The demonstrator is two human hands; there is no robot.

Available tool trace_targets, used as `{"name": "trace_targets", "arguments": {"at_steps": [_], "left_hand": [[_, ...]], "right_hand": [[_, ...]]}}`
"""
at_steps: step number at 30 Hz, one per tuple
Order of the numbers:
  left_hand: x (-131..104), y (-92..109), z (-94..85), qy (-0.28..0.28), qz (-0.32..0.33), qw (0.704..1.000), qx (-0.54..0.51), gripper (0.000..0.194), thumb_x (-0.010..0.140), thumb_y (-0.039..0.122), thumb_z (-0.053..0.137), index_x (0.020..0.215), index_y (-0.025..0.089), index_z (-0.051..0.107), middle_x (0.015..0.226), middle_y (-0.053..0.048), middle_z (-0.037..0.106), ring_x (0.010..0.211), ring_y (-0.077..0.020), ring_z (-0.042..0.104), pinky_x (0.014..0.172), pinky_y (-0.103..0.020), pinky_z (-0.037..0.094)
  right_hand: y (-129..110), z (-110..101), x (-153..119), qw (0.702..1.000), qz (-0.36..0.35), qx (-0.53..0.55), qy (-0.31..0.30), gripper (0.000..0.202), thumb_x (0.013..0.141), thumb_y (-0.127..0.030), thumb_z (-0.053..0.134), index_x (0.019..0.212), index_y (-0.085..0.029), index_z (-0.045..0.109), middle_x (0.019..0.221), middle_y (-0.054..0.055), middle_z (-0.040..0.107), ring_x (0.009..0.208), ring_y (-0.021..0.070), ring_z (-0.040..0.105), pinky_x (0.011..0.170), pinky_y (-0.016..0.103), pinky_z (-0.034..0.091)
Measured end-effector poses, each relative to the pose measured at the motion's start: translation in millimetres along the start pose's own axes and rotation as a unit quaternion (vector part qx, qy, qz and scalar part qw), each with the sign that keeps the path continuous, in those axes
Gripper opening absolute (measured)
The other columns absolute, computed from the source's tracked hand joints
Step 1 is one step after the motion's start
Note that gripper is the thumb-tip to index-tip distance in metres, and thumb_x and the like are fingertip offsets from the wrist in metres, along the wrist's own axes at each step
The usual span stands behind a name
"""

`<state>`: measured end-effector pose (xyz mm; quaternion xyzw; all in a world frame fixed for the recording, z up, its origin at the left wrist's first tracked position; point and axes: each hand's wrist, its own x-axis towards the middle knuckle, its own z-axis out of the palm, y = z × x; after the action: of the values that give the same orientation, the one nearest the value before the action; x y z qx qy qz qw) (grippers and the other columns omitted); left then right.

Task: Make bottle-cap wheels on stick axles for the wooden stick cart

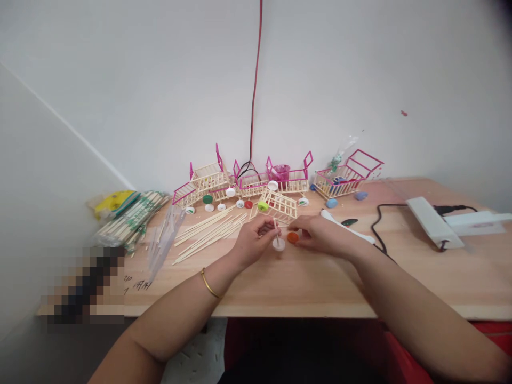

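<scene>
My left hand (258, 239) pinches a short wooden stick (276, 225), whose lower end meets a white bottle cap (279, 245) just above the tabletop. The fingers of my right hand (316, 233) are closed on the edge of an orange bottle cap (293, 238), close beside the white one. Right behind both hands, a small cart frame of wooden sticks (282, 207) lies tilted, with a lime-green cap (262, 206) at its left end. Left of my left hand, loose wooden sticks (212, 233) are spread on the table.
Pink-edged stick carts (256, 186) with cap wheels line the wall, one holding a pink cup (280, 172). A bagged stick bundle (134, 216) lies at left. A long white tool (348, 228), a black cable (376, 224) and a white power strip (434, 223) are at right.
</scene>
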<state>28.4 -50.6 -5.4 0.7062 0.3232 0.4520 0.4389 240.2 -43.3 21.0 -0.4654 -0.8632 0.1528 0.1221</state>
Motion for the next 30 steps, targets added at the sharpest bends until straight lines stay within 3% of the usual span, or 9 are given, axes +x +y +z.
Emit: {"name": "trace_targets", "arguments": {"at_steps": [9,14,18,21,25,30], "left_hand": [[-1.3,-7.0,3.9,-0.021,0.015,0.998,0.058,0.013,0.083,0.025,0.06,0.091,0.016,0.06,0.085,-0.005,0.066,0.079,-0.0148,0.063,0.074,-0.029,0.051],[-0.3,-6.9,2.9,-0.018,0.01,0.997,0.068,0.012,0.081,0.022,0.061,0.091,0.016,0.06,0.085,-0.004,0.065,0.077,-0.0137,0.063,0.072,-0.027,0.051],[-0.2,-6.1,1.8,-0.016,0.009,0.998,0.063,0.019,0.078,0.021,0.063,0.096,0.016,0.059,0.086,-0.004,0.065,0.075,-0.0135,0.063,0.071,-0.027,0.052],[0.0,-6.1,1.0,-0.023,0.003,0.998,0.05,0.025,0.076,0.021,0.065,0.1,0.016,0.059,0.085,-0.004,0.065,0.074,-0.0135,0.063,0.071,-0.028,0.052],[0.8,-4.4,-0.8,-0.035,-0.018,0.999,0.006,0.032,0.073,0.025,0.07,0.102,0.015,0.059,0.089,-0.006,0.064,0.077,-0.0139,0.062,0.073,-0.029,0.052],[2.6,-3.7,-5.6,-0.028,-0.03,0.999,-0.031,0.035,0.073,0.03,0.072,0.102,0.014,0.061,0.094,-0.007,0.064,0.083,-0.0149,0.062,0.078,-0.03,0.051]], "right_hand": [[0.2,9.5,3.7,0.998,-0.011,-0.057,-0.02,0.031,0.073,-0.022,0.058,0.102,-0.018,0.067,0.098,0.01,0.07,0.083,0.0219,0.063,0.072,0.028,0.043],[0.5,11.7,4.9,0.997,-0.018,-0.074,-0.017,0.021,0.076,-0.021,0.055,0.093,-0.019,0.068,0.094,0.009,0.07,0.08,0.0204,0.063,0.068,0.027,0.041],[-0.9,8.9,4.3,0.998,-0.007,-0.062,-0.007,0.024,0.076,-0.022,0.058,0.097,-0.017,0.067,0.093,0.009,0.07,0.078,0.0202,0.063,0.067,0.027,0.041],[-0.1,4.1,3.6,1.0,-0.005,-0.012,0.027,0.026,0.078,-0.027,0.061,0.102,-0.017,0.067,0.089,0.008,0.07,0.073,0.0192,0.061,0.065,0.027,0.042],[2.7,-1.1,3.2,0.992,-0.023,0.036,0.117,0.019,0.084,-0.029,0.057,0.096,-0.018,0.067,0.081,0.005,0.068,0.071,0.0176,0.059,0.064,0.027,0.042],[3.0,-1.0,3.4,0.991,-0.038,0.043,0.122,0.016,0.083,-0.026,0.058,0.093,-0.018,0.068,0.078,0.005,0.067,0.07,0.0169,0.059,0.064,0.027,0.042]]}}
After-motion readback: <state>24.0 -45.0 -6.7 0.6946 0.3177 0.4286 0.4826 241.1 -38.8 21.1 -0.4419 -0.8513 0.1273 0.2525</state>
